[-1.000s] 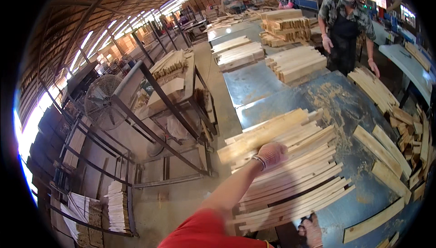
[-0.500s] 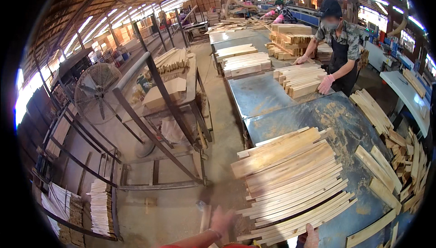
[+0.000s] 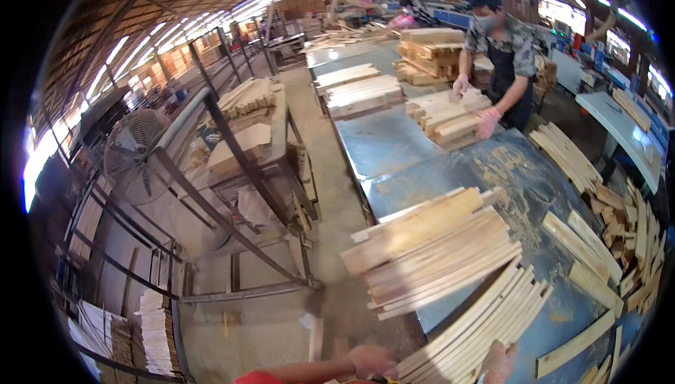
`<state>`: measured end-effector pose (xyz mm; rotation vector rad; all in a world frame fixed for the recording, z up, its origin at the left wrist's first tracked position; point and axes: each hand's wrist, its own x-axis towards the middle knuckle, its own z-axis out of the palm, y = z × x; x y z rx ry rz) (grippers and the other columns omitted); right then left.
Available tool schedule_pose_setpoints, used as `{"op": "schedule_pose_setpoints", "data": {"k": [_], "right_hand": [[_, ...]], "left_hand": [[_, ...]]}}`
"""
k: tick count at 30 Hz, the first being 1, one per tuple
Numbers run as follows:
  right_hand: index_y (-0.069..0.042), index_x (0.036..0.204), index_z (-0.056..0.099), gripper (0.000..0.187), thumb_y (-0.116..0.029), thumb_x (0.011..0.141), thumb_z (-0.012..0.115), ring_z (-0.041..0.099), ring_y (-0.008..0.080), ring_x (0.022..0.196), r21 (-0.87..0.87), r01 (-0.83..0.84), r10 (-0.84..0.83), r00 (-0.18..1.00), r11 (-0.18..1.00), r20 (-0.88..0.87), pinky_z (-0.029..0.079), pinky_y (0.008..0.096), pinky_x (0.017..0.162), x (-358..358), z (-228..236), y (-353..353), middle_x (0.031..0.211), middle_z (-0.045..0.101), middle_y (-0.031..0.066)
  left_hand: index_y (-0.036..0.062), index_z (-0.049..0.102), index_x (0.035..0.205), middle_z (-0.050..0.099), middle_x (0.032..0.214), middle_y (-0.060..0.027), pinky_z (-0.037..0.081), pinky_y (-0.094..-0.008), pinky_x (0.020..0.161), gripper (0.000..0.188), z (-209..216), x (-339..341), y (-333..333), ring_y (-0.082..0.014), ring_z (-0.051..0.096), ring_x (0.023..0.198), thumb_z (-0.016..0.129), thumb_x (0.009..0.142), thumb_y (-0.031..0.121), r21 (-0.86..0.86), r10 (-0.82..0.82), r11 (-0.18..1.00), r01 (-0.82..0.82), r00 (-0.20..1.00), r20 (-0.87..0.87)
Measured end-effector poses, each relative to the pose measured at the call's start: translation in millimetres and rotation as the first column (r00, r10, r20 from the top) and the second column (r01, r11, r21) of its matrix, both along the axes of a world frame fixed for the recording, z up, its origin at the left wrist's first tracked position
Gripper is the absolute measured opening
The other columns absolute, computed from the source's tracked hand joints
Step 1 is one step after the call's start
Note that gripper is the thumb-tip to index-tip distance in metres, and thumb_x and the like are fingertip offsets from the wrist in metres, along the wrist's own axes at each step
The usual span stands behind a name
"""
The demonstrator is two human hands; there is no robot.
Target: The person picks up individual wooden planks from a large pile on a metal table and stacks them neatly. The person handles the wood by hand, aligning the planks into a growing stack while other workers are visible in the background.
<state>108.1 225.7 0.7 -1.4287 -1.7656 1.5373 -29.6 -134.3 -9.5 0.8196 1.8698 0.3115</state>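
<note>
A row of narrow wooden slats (image 3: 485, 317) lies slanted on the metal table, its left ends close to me. My right hand (image 3: 498, 363) grips the near side of this row, with the fingers partly hidden. At the row's near left end is my left hand (image 3: 373, 361), blurred and beside the slat ends; its fingers do not show clearly. Just beyond, across a dark wedge-shaped gap, a second bunch of wooden boards (image 3: 436, 247) rests on the table, wider boards at its far side.
Loose boards (image 3: 576, 247) and an offcut pile (image 3: 640, 243) lie to the right. Across the sawdust-strewn metal table (image 3: 401, 145), a masked co-worker (image 3: 503, 53) handles another wood stack (image 3: 450, 113). A metal rack (image 3: 246, 289) and a fan (image 3: 137, 155) stand left.
The near row of slats has swung apart from the other boards, its left ends coming toward me. My left hand has moved right to those ends. My right hand has shifted slightly right.
</note>
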Motion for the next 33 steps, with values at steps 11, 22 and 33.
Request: {"op": "schedule_pose_setpoints", "data": {"k": [11,22,33], "right_hand": [[0.008,0.155,0.044,0.089,-0.047,0.094,0.077,0.066,0.0283,0.121,-0.264,-0.411,0.424,0.906,0.872,-0.011,0.051,0.0352,0.106,0,50,82,0.137,0.068,0.0209],[0.002,0.145,0.057,0.077,-0.043,0.089,0.084,0.065,0.0364,0.124,0.073,-0.305,0.314,0.914,0.949,-0.256,0.049,0.0393,0.111,9,170,120,0.137,0.067,0.0254],[-0.003,0.152,0.049,0.077,-0.032,0.091,0.088,0.062,0.0212,0.128,0.528,-0.116,0.405,0.782,0.841,-0.474,0.051,0.0381,0.111,23,278,91,0.141,0.066,0.0075]], "left_hand": [[-0.0007,0.058,0.149,0.061,0.15,-0.0227,0.05,-0.0452,0.11,0.09,45,-76,265,-0.037,0.062,0.134,0.076,0.087,0.061,0.094,0.455,0.888,-0.451,0.89,-0.029],[-0.0033,0.053,0.147,0.073,0.124,-0.0135,0.061,-0.039,0.096,0.07,190,-40,318,-0.0237,0.074,0.109,0.082,0.09,0.025,0.603,0.366,0.477,-0.639,0.769,0.525],[0.0005,0.053,0.146,0.067,0.136,-0.0126,0.06,-0.0389,0.101,0.059,262,-75,303,-0.0249,0.067,0.121,0.075,0.091,0.002,0.959,0.149,0.157,-0.234,0.966,0.211]]}}
